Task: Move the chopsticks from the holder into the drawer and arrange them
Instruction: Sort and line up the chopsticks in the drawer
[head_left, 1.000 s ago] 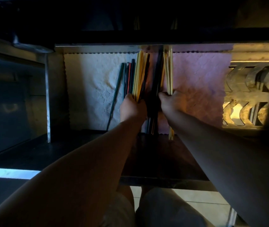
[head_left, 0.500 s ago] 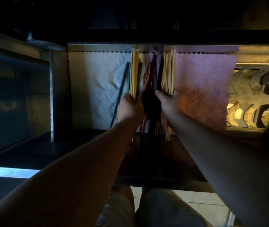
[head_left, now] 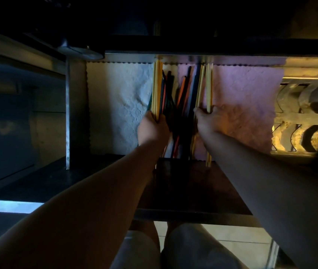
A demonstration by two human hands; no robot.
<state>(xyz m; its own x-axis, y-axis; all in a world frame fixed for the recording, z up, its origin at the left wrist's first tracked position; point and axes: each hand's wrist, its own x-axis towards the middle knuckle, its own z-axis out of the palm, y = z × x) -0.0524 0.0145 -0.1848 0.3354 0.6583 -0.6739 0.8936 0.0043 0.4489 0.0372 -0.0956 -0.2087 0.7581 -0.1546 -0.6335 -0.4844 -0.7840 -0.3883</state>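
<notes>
An open drawer (head_left: pixel 173 56) lies below me, lined with a white cloth (head_left: pixel 119 105) on the left and a pink cloth (head_left: pixel 243 105) on the right. Several chopsticks lie lengthwise in its middle. My left hand (head_left: pixel 152 129) grips a bundle of yellow chopsticks (head_left: pixel 157 90) at the left of the pile. My right hand (head_left: pixel 206 121) grips other yellow chopsticks (head_left: pixel 209 88) at the right. Between the hands, dark and orange chopsticks (head_left: pixel 182 94) lie loosely crossed. The holder is not in view.
A metal cutlery divider (head_left: pixel 301 117) with wavy slots fills the drawer's right end. The drawer's metal left wall (head_left: pixel 68 113) stands beside a dark cabinet front. The dark drawer front (head_left: pixel 193 216) is near my knees, above a tiled floor.
My two hands have drawn apart, each with its yellow sticks. The dark and orange chopsticks between them have spread out and now lie looser and crossed.
</notes>
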